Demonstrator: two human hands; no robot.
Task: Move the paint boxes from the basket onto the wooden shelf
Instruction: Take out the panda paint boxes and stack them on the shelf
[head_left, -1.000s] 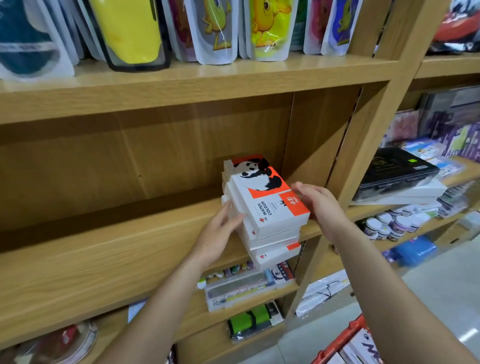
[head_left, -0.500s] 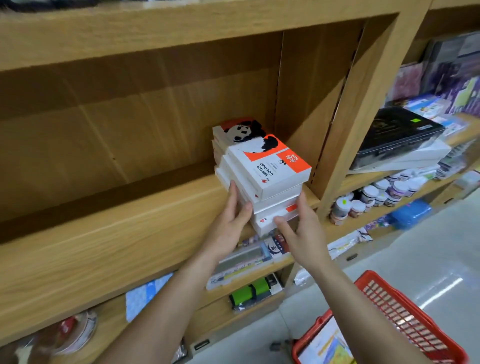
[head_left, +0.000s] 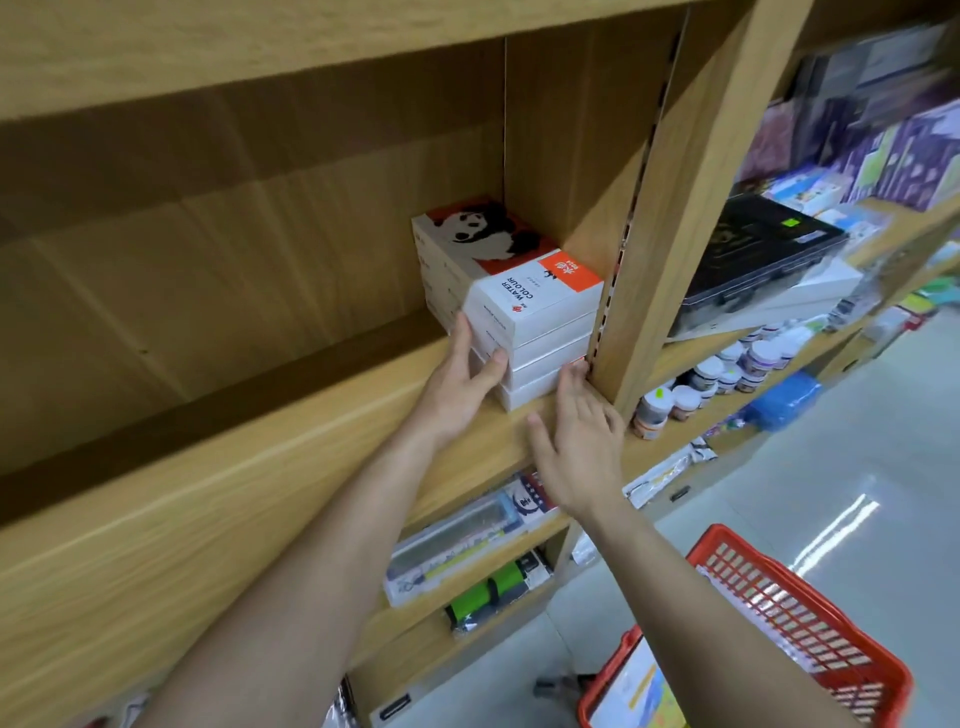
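A stack of several white paint boxes (head_left: 524, 304) with a panda and orange print lies on the wooden shelf (head_left: 249, 478), pushed into the right corner against the upright post (head_left: 670, 234). My left hand (head_left: 457, 389) cups the stack's lower left front corner, fingers along the side and thumb on the front. The fingertips of my right hand (head_left: 576, 436), which is flat with fingers spread, touch the lower boxes' front right edge beside the post. The red basket (head_left: 810, 623) sits at the bottom right on the floor, with printed packaging visible inside.
The shelf board left of the stack is bare wood. Lower shelves hold pen packs (head_left: 457, 540) and a green item (head_left: 493, 587). Right of the post sit a black case (head_left: 758, 249), small paint jars (head_left: 727, 374) and a blue pack (head_left: 784, 400).
The stack slid right and back until it met the post. My left hand followed at its left corner; my right hand shifted from the front to the right front edge.
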